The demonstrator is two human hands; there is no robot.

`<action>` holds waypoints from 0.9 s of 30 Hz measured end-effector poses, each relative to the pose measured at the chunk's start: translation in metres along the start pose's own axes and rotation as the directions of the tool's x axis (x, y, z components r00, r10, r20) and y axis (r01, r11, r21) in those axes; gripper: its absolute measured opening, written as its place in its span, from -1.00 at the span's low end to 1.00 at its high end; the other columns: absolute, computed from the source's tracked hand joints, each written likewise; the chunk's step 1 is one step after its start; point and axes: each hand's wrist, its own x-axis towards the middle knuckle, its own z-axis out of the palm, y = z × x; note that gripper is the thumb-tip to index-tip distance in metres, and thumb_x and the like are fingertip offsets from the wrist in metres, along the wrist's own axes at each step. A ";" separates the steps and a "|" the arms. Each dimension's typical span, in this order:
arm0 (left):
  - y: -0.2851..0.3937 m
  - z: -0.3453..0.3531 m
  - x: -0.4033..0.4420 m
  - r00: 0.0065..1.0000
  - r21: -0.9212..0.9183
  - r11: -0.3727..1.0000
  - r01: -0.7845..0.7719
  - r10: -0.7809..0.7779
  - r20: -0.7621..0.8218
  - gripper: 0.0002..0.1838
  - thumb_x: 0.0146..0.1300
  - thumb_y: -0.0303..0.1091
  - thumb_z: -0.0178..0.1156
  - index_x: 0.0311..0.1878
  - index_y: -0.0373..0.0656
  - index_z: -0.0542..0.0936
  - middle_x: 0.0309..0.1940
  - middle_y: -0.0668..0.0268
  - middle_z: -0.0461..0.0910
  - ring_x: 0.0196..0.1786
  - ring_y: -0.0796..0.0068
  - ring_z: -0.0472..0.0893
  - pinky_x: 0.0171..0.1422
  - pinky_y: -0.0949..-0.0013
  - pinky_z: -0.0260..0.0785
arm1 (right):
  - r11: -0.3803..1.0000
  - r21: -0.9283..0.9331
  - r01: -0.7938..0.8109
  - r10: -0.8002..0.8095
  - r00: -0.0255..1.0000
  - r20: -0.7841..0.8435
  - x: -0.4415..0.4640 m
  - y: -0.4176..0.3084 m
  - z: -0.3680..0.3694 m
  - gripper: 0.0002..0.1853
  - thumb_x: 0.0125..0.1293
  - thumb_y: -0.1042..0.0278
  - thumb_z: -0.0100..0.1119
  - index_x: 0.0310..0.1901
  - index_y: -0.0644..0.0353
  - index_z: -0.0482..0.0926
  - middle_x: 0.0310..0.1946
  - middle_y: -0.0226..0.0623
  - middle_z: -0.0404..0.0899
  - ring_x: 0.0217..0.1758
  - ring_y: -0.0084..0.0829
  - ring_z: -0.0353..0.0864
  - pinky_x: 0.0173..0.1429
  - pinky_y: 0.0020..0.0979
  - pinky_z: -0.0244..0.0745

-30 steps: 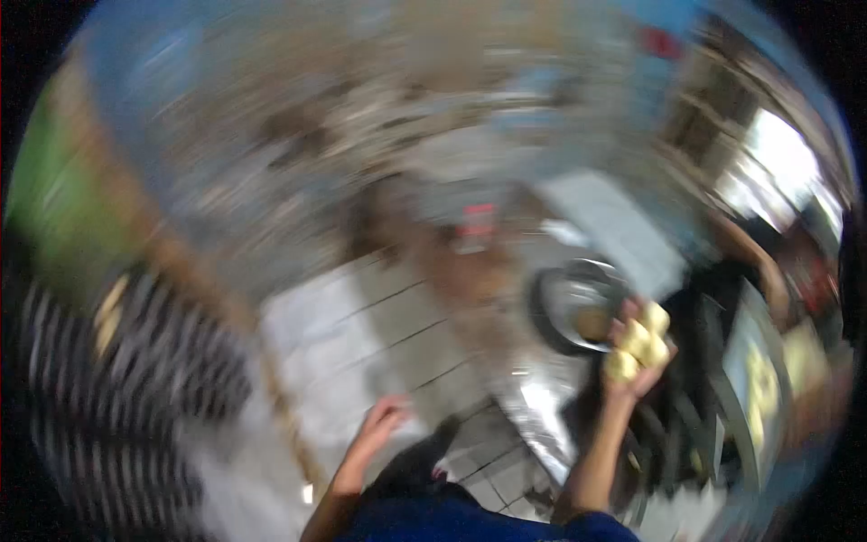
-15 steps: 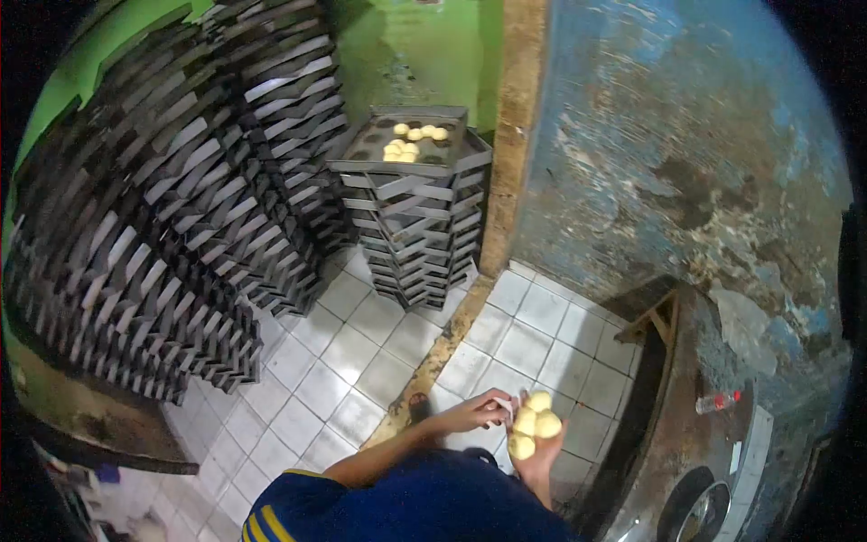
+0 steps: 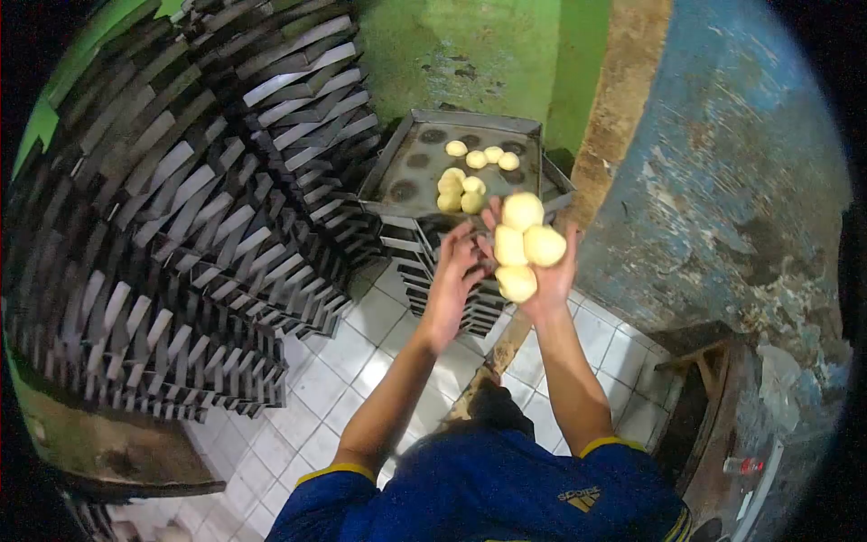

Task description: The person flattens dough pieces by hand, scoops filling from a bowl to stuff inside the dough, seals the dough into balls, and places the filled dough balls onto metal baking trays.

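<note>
My right hand [image 3: 553, 294], palm up, carries several pale yellow dough balls [image 3: 545, 246] bunched together. They hide most of its palm. Just left of them is my left hand [image 3: 449, 285], its fingers apart and slightly bent, with nothing visible in it. Both hands are in front of a dark metal baking tray [image 3: 405, 163] with round dark marks on its surface. More dough balls [image 3: 461, 190] lie on that tray, some in a tight cluster and others in a loose row behind.
Under the tray stands a crisscross stack of trays [image 3: 424, 271]. Tall stacks of similar trays [image 3: 208, 181] fill the left side. A peeling blue wall [image 3: 722, 199] rises on the right. White floor tiles [image 3: 316, 388] lie below, and a bottle [image 3: 742, 465] is at lower right.
Both hands have moved forward and up, nearer the tray, with the dough balls still in my right hand. My left fingers have spread from a pinch. The tray appears closer.
</note>
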 end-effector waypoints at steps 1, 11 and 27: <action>0.001 -0.008 0.033 0.999 -0.029 0.999 -0.030 0.029 -0.029 -0.28 0.60 0.20 0.04 0.62 0.00 0.20 0.45 0.23 0.39 0.42 0.30 0.46 0.52 0.18 0.29 | 1.000 -0.021 -0.014 0.014 1.000 0.011 0.035 0.000 -0.002 0.05 0.50 -0.64 -0.34 0.65 0.19 0.20 0.61 0.05 0.30 0.65 0.00 0.33 0.59 0.08 0.37; 0.047 -0.107 0.303 0.949 0.034 0.957 -0.289 0.291 -0.124 -0.39 0.70 0.07 -0.05 0.60 -0.09 0.29 0.56 0.25 0.36 0.54 0.30 0.40 0.66 0.15 0.19 | 0.975 -0.089 -0.205 0.209 0.977 0.032 0.331 0.041 -0.069 0.06 0.49 -0.67 -0.35 0.50 0.27 0.44 0.41 -0.07 0.58 0.34 -0.13 0.65 0.41 -0.14 0.58; 0.028 -0.243 0.457 0.993 -0.148 0.989 0.028 -0.044 -0.112 -0.51 0.69 0.02 -0.02 0.41 -0.13 0.50 0.24 0.30 0.63 0.27 0.38 0.60 0.40 0.24 0.43 | 0.775 -0.628 0.075 -0.175 0.979 -0.100 0.495 0.147 -0.148 -0.08 0.65 -0.48 -0.33 0.67 0.19 0.18 0.59 -0.19 0.31 0.64 -0.30 0.27 0.69 -0.27 0.12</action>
